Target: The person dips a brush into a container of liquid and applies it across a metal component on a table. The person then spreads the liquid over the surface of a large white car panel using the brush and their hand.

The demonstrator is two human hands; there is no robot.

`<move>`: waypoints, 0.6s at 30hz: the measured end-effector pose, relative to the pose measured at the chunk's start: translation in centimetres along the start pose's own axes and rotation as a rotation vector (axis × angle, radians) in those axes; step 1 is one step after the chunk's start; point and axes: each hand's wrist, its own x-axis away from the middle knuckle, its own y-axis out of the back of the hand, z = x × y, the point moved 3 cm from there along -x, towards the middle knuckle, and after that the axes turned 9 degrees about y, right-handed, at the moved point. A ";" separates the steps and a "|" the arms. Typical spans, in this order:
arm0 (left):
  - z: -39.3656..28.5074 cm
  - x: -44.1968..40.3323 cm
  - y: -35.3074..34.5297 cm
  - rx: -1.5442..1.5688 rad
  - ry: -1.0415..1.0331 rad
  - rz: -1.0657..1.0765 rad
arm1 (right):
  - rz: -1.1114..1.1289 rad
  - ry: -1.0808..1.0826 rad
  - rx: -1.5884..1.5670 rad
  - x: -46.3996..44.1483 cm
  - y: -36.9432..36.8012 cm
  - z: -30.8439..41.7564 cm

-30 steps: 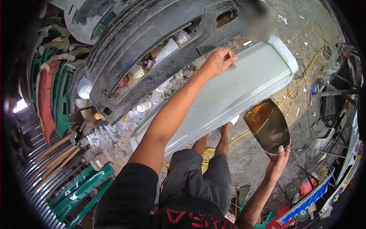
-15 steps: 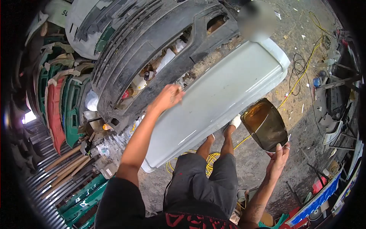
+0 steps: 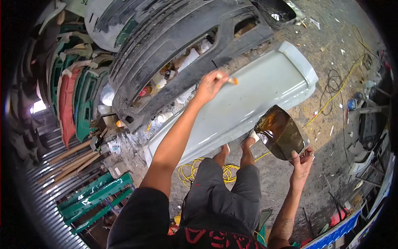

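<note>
A long glossy pale grey panel (image 3: 248, 97) lies diagonally before me. Over its upper left edge, my left hand (image 3: 212, 85) is closed on the handle of a small brush (image 3: 232, 80) with orange-tinted bristles. Whether the bristles touch the panel I cannot tell. On the right, my right hand (image 3: 302, 159) grips the near rim of a dark, cut-open container (image 3: 281, 130) with brownish liquid in it. The container is tilted, beside the panel's lower right edge.
Large dark grey bumpers (image 3: 166, 54) lie beyond the panel. Green and red parts (image 3: 70, 103) are stacked at the left, above wooden poles (image 3: 70, 166). A yellow hose (image 3: 331, 95) crosses the floor, with coils near my feet. A blue-covered piece (image 3: 338, 228) is at lower right.
My left hand swept down-left along the panel, then back up-right, and the brush now shows clearly. My right hand still holds the container, which has shifted slightly left. The view has moved a little.
</note>
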 end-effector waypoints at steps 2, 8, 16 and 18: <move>2.5 4.4 3.5 -0.049 0.078 -0.038 | 0.058 0.019 -0.022 -0.4 -1.1 0.3; 8.6 16.5 12.6 -0.100 0.331 -0.132 | 0.190 0.135 0.045 0.4 -6.2 -0.8; 1.6 21.0 17.5 0.124 0.425 -0.239 | 0.285 0.087 0.108 6.4 -16.6 0.8; -1.1 21.0 16.8 0.151 0.205 -0.105 | 0.278 0.121 0.106 7.7 -18.5 0.1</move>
